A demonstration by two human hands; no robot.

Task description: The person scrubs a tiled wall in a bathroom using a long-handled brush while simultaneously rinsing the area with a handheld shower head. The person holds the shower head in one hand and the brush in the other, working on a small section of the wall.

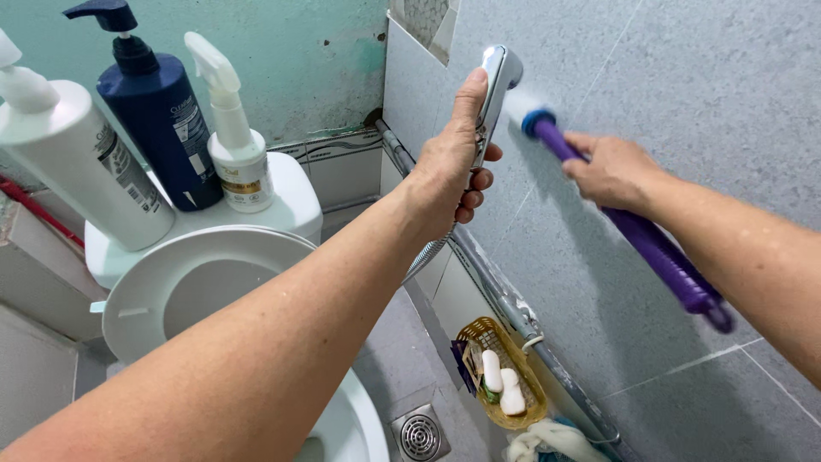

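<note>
At far left, a white pump bottle, a dark blue pump bottle and a white spray bottle stand on the toilet tank, with the raised lid just in front. The left hand wraps its fingers around a chrome hand sprayer, aimed at the grey tiled wall. Right of it, the right hand grips a purple-handled brush, its blurred head touching the wall. Below, a yellow soap basket sits near a floor drain.
</note>
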